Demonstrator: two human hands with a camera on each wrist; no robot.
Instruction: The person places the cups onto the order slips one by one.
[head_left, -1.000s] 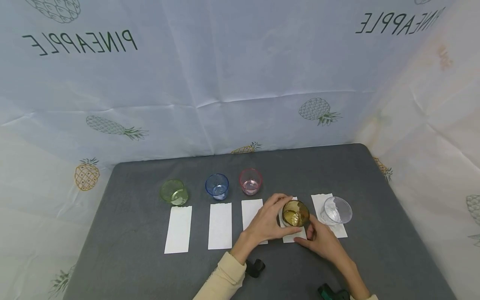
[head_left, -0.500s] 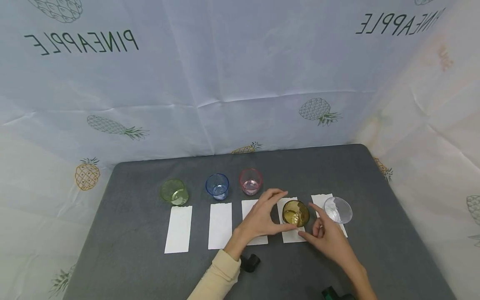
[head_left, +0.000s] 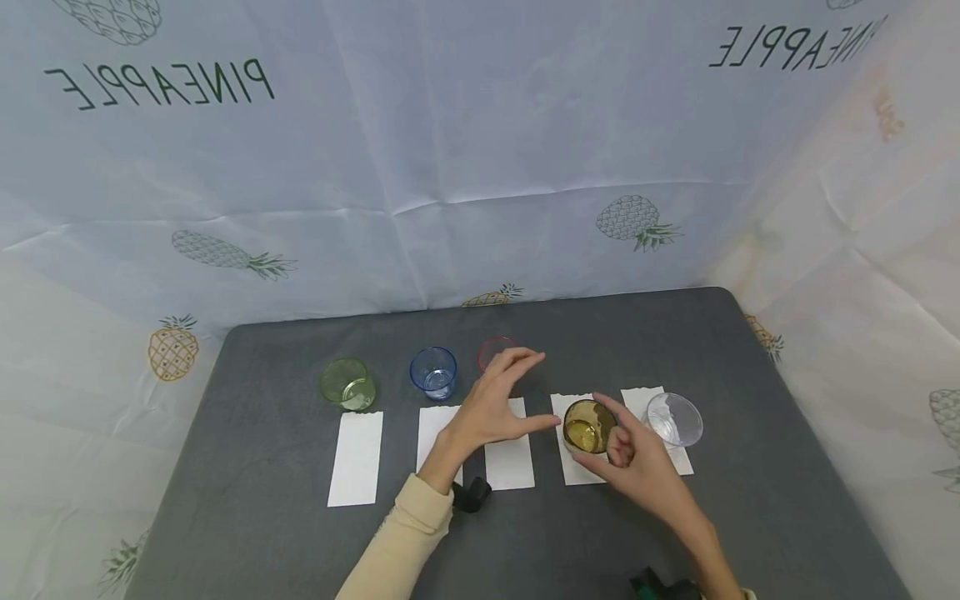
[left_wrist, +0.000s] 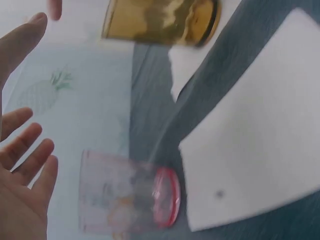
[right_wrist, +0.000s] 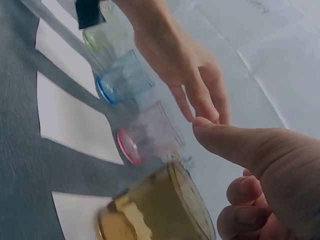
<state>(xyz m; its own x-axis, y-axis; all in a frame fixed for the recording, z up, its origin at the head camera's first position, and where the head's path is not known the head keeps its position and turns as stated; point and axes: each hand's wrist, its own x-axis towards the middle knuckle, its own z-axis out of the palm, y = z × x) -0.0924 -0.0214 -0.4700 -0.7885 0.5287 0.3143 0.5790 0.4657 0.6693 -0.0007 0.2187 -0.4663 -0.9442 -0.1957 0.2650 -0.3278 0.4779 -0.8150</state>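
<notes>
An amber glass stands upright on a white paper strip. Around its right side comes my right hand, index finger by the far rim and thumb by the near rim. In the right wrist view the thumb hovers above the rim, apart from it; the other visible fingers are bent. My left hand is held in the air left of the amber glass, thumb and fingers spread, holding nothing. It partly hides a pink glass in the head view; the left wrist view shows that pink glass whole.
A clear glass stands on the rightmost paper strip. Behind the strips are a blue glass and a green glass. More strips, such as the leftmost one, lie on the grey table. A pineapple-print cloth hangs behind.
My left hand has come off the amber glass and moved left toward the pink glass. My right hand drew back slightly, then moved left around the amber glass, which stayed in place.
</notes>
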